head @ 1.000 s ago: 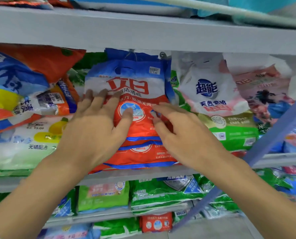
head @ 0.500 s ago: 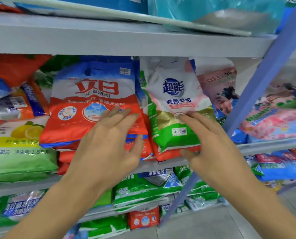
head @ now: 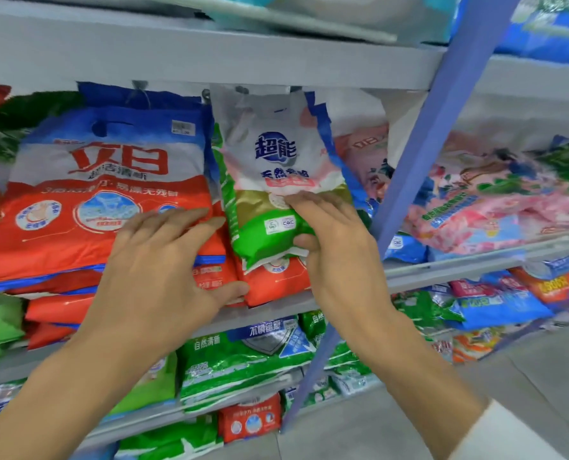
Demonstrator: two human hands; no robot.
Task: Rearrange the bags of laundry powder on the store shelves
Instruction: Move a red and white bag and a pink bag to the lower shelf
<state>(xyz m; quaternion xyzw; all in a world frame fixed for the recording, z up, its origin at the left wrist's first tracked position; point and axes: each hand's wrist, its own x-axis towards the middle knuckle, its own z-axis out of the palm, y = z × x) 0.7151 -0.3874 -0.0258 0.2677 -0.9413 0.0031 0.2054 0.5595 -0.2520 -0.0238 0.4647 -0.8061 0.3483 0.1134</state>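
A white, pink and green laundry powder bag [head: 276, 167] leans upright on the middle shelf [head: 442, 270], on top of orange bags. My right hand [head: 329, 247] grips its lower green part, fingers on the front and thumb under its bottom edge. To its left a large red, white and blue bag [head: 100, 180] tops a stack of similar bags. My left hand [head: 167, 273] lies flat with straight fingers against the right end of that stack, thumb near the shelf edge.
A blue slanted shelf post [head: 449, 104] crosses just right of my right hand. Pink and blue bags [head: 502, 200] fill the shelf beyond it. Green bags [head: 240, 360] lie on the lower shelves. The upper shelf board [head: 210, 58] hangs close above the bags.
The view has swung right and closer. My right hand moved from the red bag to the white and green bag and closed its thumb under it. My left hand slid to the stack's right end.
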